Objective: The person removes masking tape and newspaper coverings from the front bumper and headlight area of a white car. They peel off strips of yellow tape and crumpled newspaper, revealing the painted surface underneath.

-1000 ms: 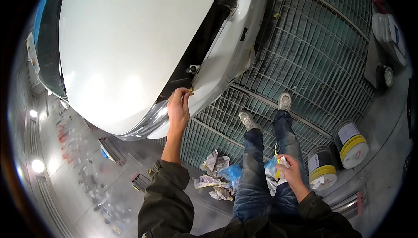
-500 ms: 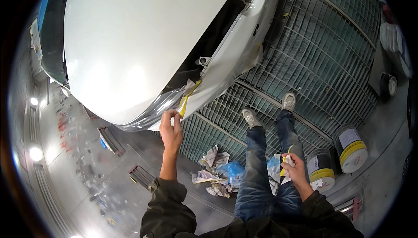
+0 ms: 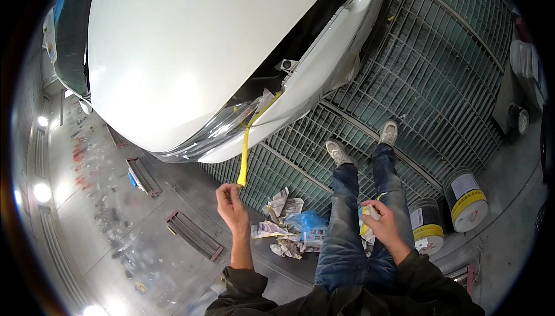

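starting at the left, the white car front (image 3: 191, 56) fills the upper part of the view, its glossy hood curving down to the headlight (image 3: 214, 134) near the middle. a second ago our left hand (image 3: 231, 206) was pressed up against the seam by that headlight; now it has dropped well away from the car, and a strip of yellow masking tape (image 3: 245, 157) runs taut from the seam down to our fingers. the left grip is closed in a pinch on the lower end of that tape, whose upper end is still stuck where a scrap of masking paper (image 3: 266, 101) is tucked at the panel edge. we judge from this that the tape is peeling off the bodywork and that only its top part remains attached. below the left hand, on the floor, lies a heap of crumpled newspaper and blue plastic (image 3: 289, 226), just beside our legs. further right, our right hand (image 3: 378, 226) rests at the thigh, its grip closed around a wad of crumpled paper and yellow tape (image 3: 366, 223), much as it was before. beyond the knee, two white buckets with yellow bands (image 3: 445, 206) stand on the metal floor grating (image 3: 416, 84).
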`<state>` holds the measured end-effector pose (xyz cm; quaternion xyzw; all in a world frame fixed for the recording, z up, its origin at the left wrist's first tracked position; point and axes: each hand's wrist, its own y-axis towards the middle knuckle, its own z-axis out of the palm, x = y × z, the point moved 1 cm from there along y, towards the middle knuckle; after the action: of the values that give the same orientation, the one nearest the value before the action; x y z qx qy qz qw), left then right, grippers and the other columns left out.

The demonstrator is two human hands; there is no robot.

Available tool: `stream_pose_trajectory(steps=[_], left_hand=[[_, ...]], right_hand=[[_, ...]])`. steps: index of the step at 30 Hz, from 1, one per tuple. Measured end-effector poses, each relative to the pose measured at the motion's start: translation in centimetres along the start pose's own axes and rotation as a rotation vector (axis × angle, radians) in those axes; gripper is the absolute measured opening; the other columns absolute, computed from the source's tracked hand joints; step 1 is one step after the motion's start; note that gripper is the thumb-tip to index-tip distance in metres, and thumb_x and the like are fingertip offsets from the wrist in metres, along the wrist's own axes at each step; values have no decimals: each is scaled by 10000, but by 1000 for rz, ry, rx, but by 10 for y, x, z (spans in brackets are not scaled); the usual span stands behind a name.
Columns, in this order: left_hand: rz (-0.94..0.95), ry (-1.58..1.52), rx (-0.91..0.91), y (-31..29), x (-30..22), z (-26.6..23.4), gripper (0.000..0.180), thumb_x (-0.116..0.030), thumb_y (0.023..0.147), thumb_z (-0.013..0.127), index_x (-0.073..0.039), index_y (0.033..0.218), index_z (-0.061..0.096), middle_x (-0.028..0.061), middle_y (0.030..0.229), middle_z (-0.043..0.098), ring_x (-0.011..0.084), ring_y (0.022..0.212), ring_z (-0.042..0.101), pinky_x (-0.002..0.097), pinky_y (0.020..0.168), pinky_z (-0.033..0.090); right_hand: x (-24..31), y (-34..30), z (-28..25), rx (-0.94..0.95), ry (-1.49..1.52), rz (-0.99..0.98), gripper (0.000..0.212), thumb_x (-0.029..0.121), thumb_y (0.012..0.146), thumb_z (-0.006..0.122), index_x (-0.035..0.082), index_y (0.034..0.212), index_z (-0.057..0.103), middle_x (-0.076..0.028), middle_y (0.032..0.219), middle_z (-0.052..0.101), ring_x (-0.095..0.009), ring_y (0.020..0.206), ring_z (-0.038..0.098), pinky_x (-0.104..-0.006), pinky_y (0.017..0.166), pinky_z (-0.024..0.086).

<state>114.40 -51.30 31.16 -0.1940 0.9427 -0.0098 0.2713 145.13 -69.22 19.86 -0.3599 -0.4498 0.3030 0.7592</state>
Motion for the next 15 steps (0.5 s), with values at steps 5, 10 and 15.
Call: stream_pose_trajectory(steps=[5, 10, 15], left_hand=[[-123, -72, 189, -56, -20, 8, 45, -26, 945, 548, 7, 956, 577, 60, 851, 631, 99, 781, 577, 237, 711, 463], [20, -52, 896, -96, -81, 37, 86, -19, 882, 632, 6, 962, 617, 117, 917, 658, 201, 841, 647, 307, 752, 502], [217, -66, 1129, -73, -98, 66, 164, -35, 840, 686, -4, 991, 629, 124, 983, 667, 211, 829, 654, 314, 737, 513]], right_hand=[[30, -2, 31, 87, -226, -200, 416, 31, 784, 691, 84, 1191, 626, -67, 1014, 612, -174, 939, 605, -279, 827, 466], [63, -14, 76, 300, -136, -340, 622, 65, 775, 709, 127, 1364, 518, -155, 1300, 518, -283, 1116, 566, -342, 917, 469], [25, -3, 57, 202, -267, -229, 235, 144, 828, 654, 36, 1036, 650, -171, 811, 661, -351, 773, 664, -363, 641, 498]])
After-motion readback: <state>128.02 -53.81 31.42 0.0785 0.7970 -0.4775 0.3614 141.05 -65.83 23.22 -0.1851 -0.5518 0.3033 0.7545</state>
